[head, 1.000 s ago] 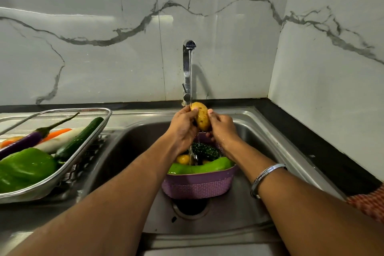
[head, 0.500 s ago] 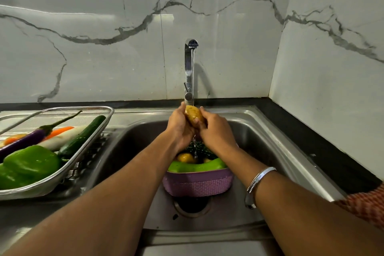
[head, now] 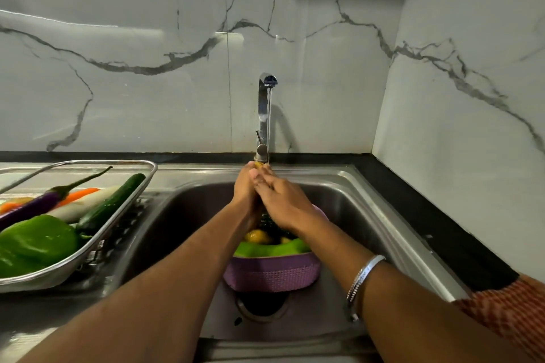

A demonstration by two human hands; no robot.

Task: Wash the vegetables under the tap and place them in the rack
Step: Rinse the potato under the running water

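Under the running tap, my left hand and my right hand are pressed together around a yellow potato; only its top tip shows between the fingers. Below them a purple basket stands in the sink, holding a green pepper, a yellow vegetable and something dark green. On the left the metal rack holds a green pepper, a cucumber, a purple aubergine, a white radish and a carrot.
The sink drain lies just in front of the basket. A black counter strip runs along the right side below the marble wall. A metal bangle sits on my right wrist.
My hands have closed tighter around the potato and slid over it under the water stream, so it went from largely visible to almost hidden. The view shifted slightly.
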